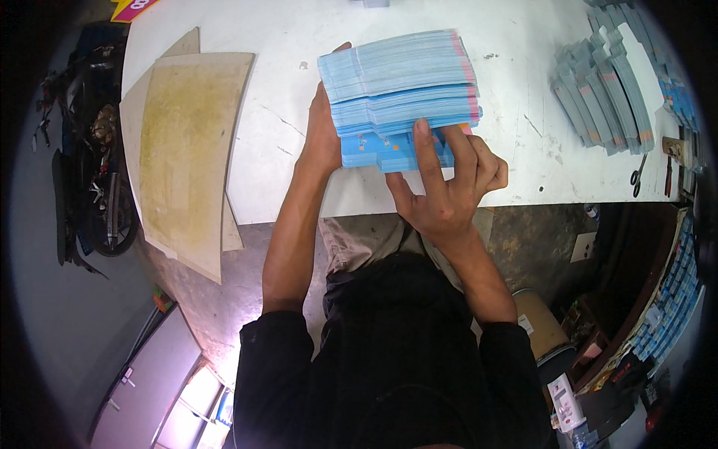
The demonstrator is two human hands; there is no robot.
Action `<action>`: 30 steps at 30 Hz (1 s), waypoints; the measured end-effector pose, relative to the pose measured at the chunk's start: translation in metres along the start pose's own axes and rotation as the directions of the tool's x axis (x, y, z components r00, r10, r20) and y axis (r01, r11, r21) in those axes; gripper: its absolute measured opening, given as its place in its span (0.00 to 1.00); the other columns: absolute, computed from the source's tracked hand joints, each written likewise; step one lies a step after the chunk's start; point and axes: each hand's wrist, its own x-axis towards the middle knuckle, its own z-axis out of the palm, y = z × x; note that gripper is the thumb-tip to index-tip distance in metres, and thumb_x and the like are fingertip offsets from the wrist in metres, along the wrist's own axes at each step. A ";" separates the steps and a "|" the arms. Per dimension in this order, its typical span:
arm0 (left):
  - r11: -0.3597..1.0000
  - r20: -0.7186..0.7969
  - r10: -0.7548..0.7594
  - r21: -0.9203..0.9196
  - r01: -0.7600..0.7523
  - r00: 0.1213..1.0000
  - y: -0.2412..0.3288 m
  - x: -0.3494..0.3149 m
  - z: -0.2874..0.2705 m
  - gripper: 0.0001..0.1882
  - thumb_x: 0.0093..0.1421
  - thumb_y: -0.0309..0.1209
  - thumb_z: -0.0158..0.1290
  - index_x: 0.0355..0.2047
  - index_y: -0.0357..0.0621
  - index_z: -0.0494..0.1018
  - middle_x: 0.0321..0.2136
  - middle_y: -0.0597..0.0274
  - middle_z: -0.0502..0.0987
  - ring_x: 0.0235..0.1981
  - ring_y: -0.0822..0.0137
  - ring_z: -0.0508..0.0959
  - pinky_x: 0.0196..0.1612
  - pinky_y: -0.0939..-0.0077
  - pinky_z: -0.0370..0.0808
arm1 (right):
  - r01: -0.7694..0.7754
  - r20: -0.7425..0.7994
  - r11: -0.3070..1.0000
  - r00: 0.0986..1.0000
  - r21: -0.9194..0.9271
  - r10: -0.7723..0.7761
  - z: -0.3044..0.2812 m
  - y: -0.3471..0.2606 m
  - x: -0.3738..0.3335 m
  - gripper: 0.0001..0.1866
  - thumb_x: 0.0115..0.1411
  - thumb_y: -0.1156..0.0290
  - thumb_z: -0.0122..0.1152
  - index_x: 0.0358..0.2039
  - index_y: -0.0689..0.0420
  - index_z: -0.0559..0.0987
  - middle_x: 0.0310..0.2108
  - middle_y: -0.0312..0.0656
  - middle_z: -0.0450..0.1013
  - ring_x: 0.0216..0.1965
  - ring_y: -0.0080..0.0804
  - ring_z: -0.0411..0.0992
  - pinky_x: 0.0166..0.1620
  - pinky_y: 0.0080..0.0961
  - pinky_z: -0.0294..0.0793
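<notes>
A thick stack of flat blue printed card pieces [400, 71] lies on its side on the white table, edges facing up and a step in their outline. At its near end a bright blue printed face [363, 150] shows. My left hand [323, 135] is closed against the stack's left side, its fingers partly hidden behind it. At the near right, my right hand [449, 176] grips the near pieces, with the index finger on top of the edges and the thumb low at the front. The remaining right fingers are bent over the right corner.
Brown boards [187, 150] lie at the table's left and overhang its front edge. More grey-edged card stacks [606, 93] stand at the right, near scissors [638, 176]. A motorcycle [105, 165] is parked left of the table. A stool [538, 322] is at the lower right.
</notes>
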 end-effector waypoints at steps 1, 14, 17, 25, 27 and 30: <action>1.000 -0.002 -0.002 0.025 0.002 1.000 -0.002 0.000 -0.001 0.43 0.64 0.48 0.56 0.73 0.39 0.55 0.65 0.39 0.68 0.64 0.47 0.72 0.66 0.60 0.70 | 0.001 -0.003 1.000 1.000 0.001 -0.001 0.000 0.000 0.000 0.38 0.53 0.51 0.75 0.62 0.55 0.79 0.56 0.48 0.71 0.55 0.42 0.60 0.55 0.44 0.49; 0.996 0.010 0.010 0.083 -0.010 1.000 -0.011 0.001 -0.004 0.49 0.53 0.39 0.69 0.70 0.36 0.58 0.67 0.36 0.65 0.62 0.42 0.74 0.63 0.58 0.73 | 0.009 -0.041 0.998 0.999 0.060 -0.007 -0.004 0.002 0.008 0.36 0.53 0.53 0.76 0.60 0.54 0.80 0.52 0.46 0.71 0.54 0.43 0.60 0.56 0.45 0.48; 0.998 -0.002 0.040 0.052 -0.040 0.999 -0.006 0.001 -0.001 0.48 0.54 0.39 0.68 0.70 0.36 0.58 0.66 0.36 0.65 0.61 0.42 0.75 0.62 0.59 0.74 | 0.003 0.018 1.000 1.000 -0.011 -0.003 -0.003 0.001 0.005 0.36 0.53 0.51 0.75 0.61 0.53 0.79 0.53 0.46 0.71 0.54 0.44 0.59 0.56 0.46 0.48; 0.994 -0.005 0.000 0.106 0.000 1.000 0.002 0.000 0.001 0.49 0.56 0.41 0.67 0.73 0.40 0.55 0.65 0.37 0.67 0.60 0.45 0.76 0.62 0.60 0.75 | -0.003 0.034 0.999 0.999 -0.035 0.005 0.000 -0.001 0.000 0.37 0.53 0.50 0.74 0.61 0.52 0.80 0.54 0.45 0.71 0.56 0.45 0.55 0.56 0.47 0.48; 0.988 0.002 -0.036 0.150 0.035 0.999 0.002 0.000 0.000 0.49 0.56 0.41 0.67 0.73 0.40 0.55 0.65 0.38 0.67 0.60 0.45 0.75 0.63 0.60 0.74 | -0.005 0.035 0.999 0.999 -0.035 0.006 0.000 0.000 0.000 0.37 0.53 0.51 0.75 0.61 0.52 0.80 0.55 0.45 0.71 0.56 0.45 0.56 0.56 0.47 0.48; 0.988 -0.002 -0.073 0.135 0.072 0.997 0.002 -0.001 -0.001 0.48 0.56 0.41 0.67 0.72 0.39 0.57 0.67 0.40 0.66 0.62 0.45 0.74 0.64 0.60 0.73 | -0.008 0.045 1.000 0.999 -0.016 0.009 -0.001 -0.001 0.001 0.36 0.53 0.52 0.76 0.62 0.52 0.79 0.55 0.46 0.70 0.57 0.45 0.56 0.56 0.47 0.48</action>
